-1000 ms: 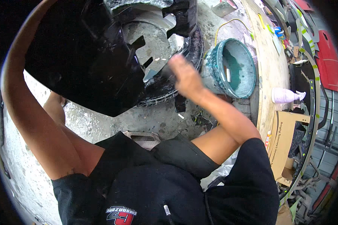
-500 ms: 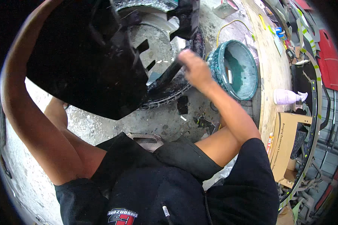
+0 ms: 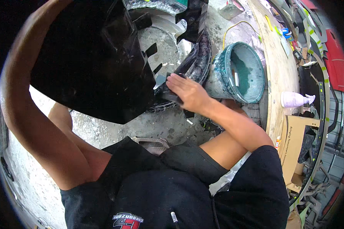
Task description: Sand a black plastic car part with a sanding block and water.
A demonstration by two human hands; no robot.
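A large glossy black panel (image 3: 91,72), with cut-outs and a narrow arm along its right side, lies tilted over a tire (image 3: 204,57). My right hand (image 3: 189,93) is pressed onto the near end of that arm, fingers together and stretched forward. Beneath the fingers a thin dark sheet (image 3: 172,96) shows at the edges; it looks like sandpaper, though most of it is covered. My left forearm (image 3: 17,68) reaches up around the panel's left side, and its hand lies beyond the upper edge of the view.
Right of the tire stands a teal-stained bucket (image 3: 242,72) with liquid in it. A wooden board (image 3: 273,76) runs along the right, near a pale spray bottle (image 3: 294,99) and a cardboard box (image 3: 294,141). Another container (image 3: 231,9) stands farther back on the stained floor.
My right hand has slid nearer and to the left along the panel's arm, its fingers now flatter. The whole view has shifted slightly.
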